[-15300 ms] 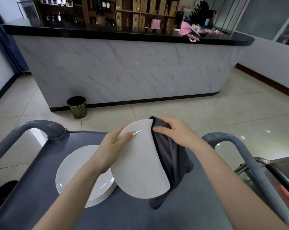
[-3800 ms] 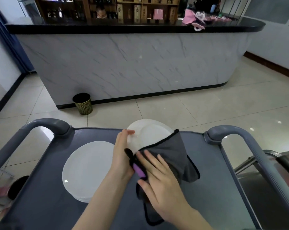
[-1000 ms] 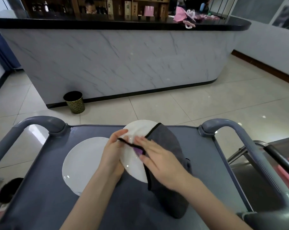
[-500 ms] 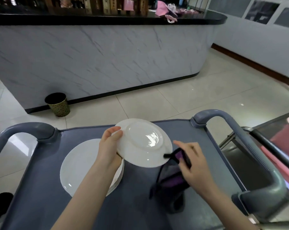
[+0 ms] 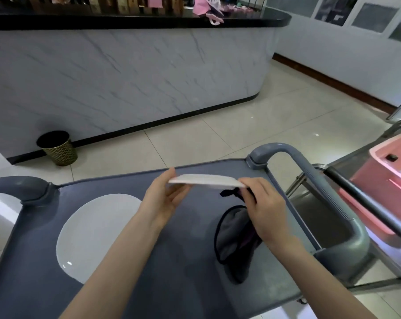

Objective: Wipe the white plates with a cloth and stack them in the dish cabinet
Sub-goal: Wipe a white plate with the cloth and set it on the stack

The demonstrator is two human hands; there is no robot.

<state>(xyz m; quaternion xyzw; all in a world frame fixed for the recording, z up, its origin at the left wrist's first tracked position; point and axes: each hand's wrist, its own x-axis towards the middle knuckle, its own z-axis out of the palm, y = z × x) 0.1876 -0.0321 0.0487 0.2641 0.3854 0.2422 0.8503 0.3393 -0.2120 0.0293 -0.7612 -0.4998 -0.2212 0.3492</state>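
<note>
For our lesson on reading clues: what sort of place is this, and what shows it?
Probably a bar or restaurant: a long marble-fronted counter, wooden shelves of boxes behind it, and a grey service cart carrying a stack of white plates.

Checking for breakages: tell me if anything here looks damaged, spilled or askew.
Nothing stands out. The plate looks whole and level, the stack lies flat on the cart, the cloth hangs from the right hand.

Marble-fronted counter [image 5: 126,72] (black-topped), tiled floor [image 5: 252,125]
</note>
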